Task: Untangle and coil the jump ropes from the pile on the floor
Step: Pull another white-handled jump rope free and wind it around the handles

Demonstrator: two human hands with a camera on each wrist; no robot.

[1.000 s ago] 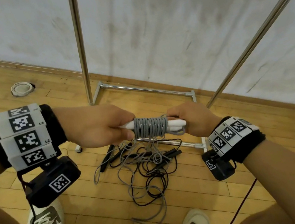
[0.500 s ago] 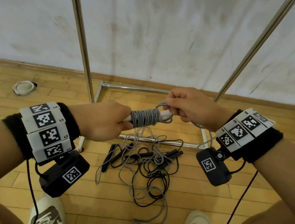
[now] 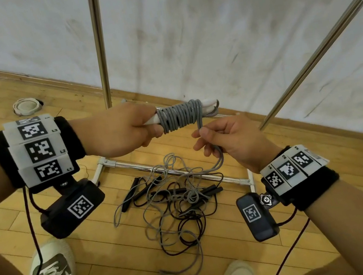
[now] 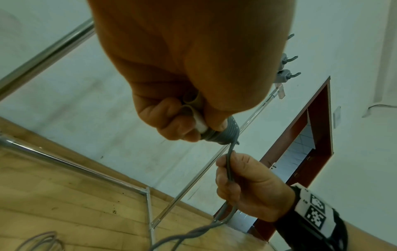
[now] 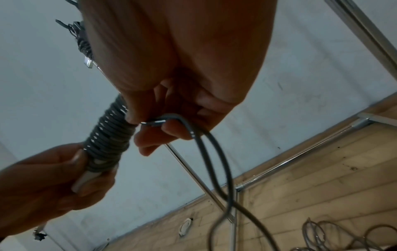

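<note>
pile (image 3: 177, 201) of grey and black ropes lies tangled on the wood floor near our shoes | our right hand (image 3: 232, 143) pinches a doubled grey strand under the coil | our left hand (image 3: 118, 131) grips white handles (image 3: 208, 104) wound tight with grey rope (image 3: 180, 115), held up by the far wall

floor (image 3: 325, 160): pale wood planks, scuffed, low sheen | rack (image 3: 99, 42): shiny polished metal tube | wall (image 3: 204, 24): matt, smudged paint | grey rope (image 3: 179, 116): smooth rubbery cord, slight gloss | handles (image 3: 208, 103): white smooth plastic | wristbands (image 3: 312, 184): black fuzzy cloth
</note>
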